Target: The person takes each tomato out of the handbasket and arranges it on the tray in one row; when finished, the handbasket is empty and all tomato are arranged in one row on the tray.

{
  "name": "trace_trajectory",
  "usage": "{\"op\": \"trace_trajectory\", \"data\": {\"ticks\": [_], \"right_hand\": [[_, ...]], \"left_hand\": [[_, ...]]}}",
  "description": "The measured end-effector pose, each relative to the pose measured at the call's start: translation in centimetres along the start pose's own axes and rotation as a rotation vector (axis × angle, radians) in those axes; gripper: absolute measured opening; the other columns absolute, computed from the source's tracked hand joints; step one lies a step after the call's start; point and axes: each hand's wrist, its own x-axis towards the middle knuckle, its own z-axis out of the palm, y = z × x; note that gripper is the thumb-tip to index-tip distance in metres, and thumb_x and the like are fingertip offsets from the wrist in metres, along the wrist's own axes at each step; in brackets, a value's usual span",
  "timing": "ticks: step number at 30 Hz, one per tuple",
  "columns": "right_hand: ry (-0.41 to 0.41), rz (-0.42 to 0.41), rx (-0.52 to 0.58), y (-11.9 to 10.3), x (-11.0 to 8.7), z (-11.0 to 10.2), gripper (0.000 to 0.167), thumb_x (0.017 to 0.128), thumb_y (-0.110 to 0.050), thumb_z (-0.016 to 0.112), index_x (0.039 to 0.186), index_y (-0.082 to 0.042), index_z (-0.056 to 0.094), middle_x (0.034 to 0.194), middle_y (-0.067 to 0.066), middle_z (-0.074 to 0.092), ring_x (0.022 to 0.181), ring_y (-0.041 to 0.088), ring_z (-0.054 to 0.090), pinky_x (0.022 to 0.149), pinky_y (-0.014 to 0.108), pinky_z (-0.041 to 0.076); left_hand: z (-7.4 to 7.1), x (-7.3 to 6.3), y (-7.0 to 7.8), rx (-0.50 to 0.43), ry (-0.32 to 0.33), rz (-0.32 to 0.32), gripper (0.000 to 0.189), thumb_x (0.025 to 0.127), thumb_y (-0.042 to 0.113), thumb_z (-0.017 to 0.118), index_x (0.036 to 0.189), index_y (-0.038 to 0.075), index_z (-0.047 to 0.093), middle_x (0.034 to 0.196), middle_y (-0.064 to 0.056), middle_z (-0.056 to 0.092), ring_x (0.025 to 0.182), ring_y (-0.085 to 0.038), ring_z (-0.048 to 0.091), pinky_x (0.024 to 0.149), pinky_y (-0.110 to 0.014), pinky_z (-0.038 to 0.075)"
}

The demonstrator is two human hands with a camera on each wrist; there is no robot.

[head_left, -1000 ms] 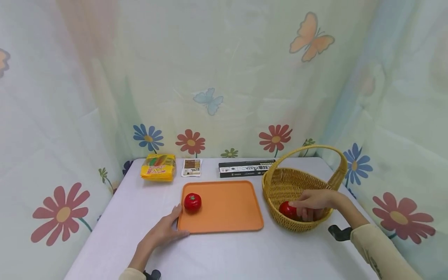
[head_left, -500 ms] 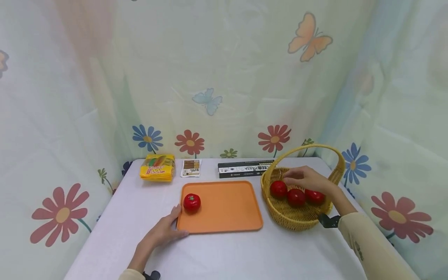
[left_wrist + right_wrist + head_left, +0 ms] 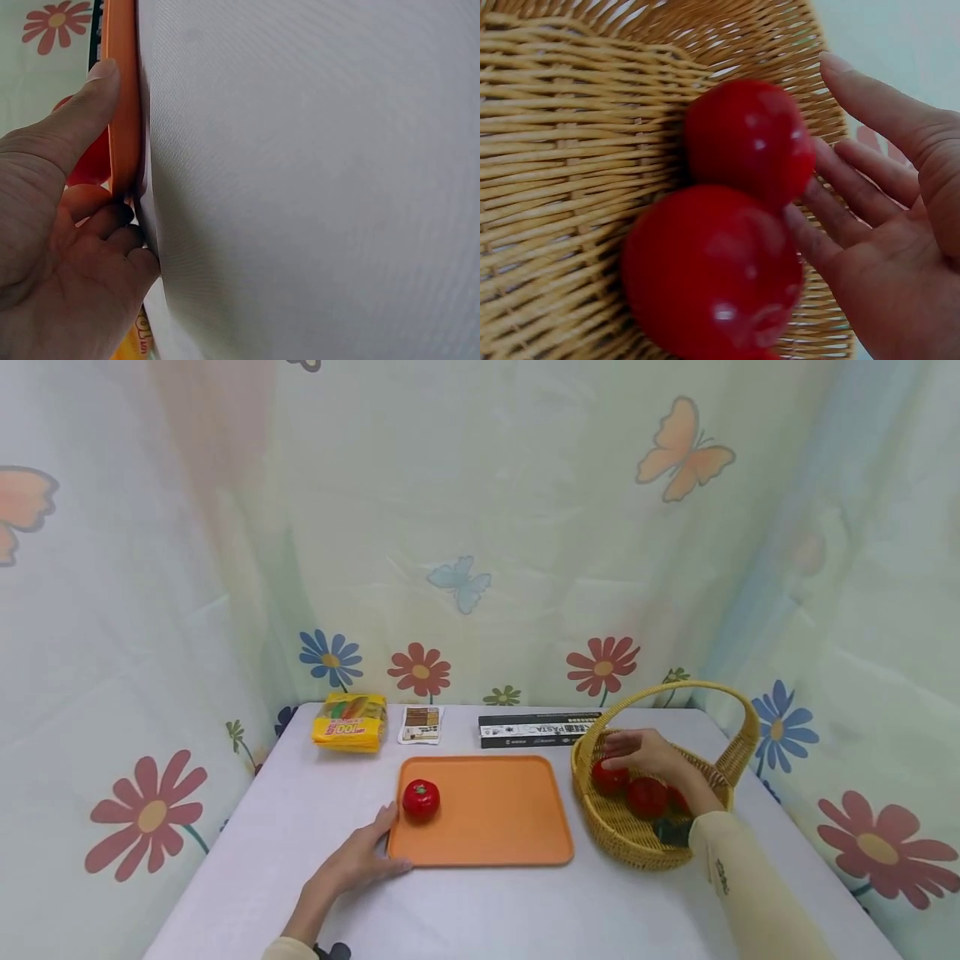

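My left hand [image 3: 362, 855] holds the front left corner of an orange tray [image 3: 495, 812]. Its thumb [image 3: 94, 105] lies against the tray's front edge, and the other fingers are bent at the left edge. A red tomato [image 3: 421, 800] with a green top sits on the tray's left side. On the right, my right hand [image 3: 647, 755] reaches into a wicker basket [image 3: 618, 847]. Its straight fingers touch or nearly touch the smaller red round fruit [image 3: 742, 139]. Beside that lies a larger red fruit [image 3: 712, 270]; a third [image 3: 678, 800] is mostly hidden by my wrist.
Along the back of the table lie a yellow packet [image 3: 349, 723], a small flat sachet [image 3: 421, 725] and a black pasta box [image 3: 536, 731]. The basket's tall handle [image 3: 678, 687] arches over its opening. A flowered curtain [image 3: 480, 527] encloses the back and sides.
My right hand has let go of a red fruit low in the basket, risen, and come down beside the leftmost fruit. The left hand stays at the tray corner. The head view has shifted slightly.
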Motion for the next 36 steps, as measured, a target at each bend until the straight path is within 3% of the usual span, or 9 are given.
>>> {"op": "trace_trajectory", "data": {"ticks": [8,16,24,31,36], "right_hand": [[0.022,0.094,-0.063,0.9,-0.6,0.8,0.067,0.094,-0.021,0.086,0.149,0.005,0.058,0.147,0.032,0.059,0.132,0.05,0.055,0.114,0.07,0.046],[-0.016,0.092,-0.088,0.6,-0.7,1.0,0.059,0.093,-0.024,0.088,0.142,0.0,0.067,0.138,0.03,0.062,0.123,0.046,0.054,0.104,0.068,0.054],[-0.013,0.084,-0.124,0.8,-0.8,0.6,0.057,0.094,-0.023,0.087,0.142,-0.001,0.067,0.138,0.028,0.064,0.123,0.045,0.057,0.106,0.069,0.054],[0.007,0.083,-0.109,1.0,-0.9,0.3,0.067,0.093,-0.028,0.088,0.147,0.001,0.061,0.145,0.03,0.061,0.128,0.048,0.057,0.108,0.07,0.052],[0.038,0.038,-0.094,-0.4,-2.2,-0.2,0.076,0.092,-0.034,0.088,0.151,0.001,0.056,0.145,0.03,0.062,0.131,0.048,0.058,0.107,0.066,0.055]], "left_hand": [[0.0,0.0,0.2,0.008,0.0,0.014,0.111,0.083,0.039,0.094,0.171,0.014,0.031,0.175,-0.017,0.032,0.163,-0.042,0.026,0.128,-0.065,0.029],[-0.2,-0.3,-0.2,0.023,0.006,0.01,0.11,0.083,0.038,0.095,0.171,0.014,0.032,0.175,-0.018,0.032,0.162,-0.042,0.027,0.128,-0.066,0.029],[0.0,0.0,0.0,0.003,0.004,0.017,0.11,0.084,0.038,0.094,0.171,0.014,0.032,0.174,-0.018,0.032,0.162,-0.043,0.027,0.127,-0.066,0.029],[0.1,0.1,-0.1,0.009,0.005,0.02,0.11,0.083,0.037,0.095,0.17,0.014,0.033,0.175,-0.017,0.032,0.163,-0.041,0.026,0.128,-0.065,0.029],[0.0,0.1,0.1,0.019,0.009,0.011,0.11,0.082,0.038,0.095,0.171,0.014,0.033,0.175,-0.017,0.033,0.162,-0.041,0.027,0.127,-0.066,0.03]]}}
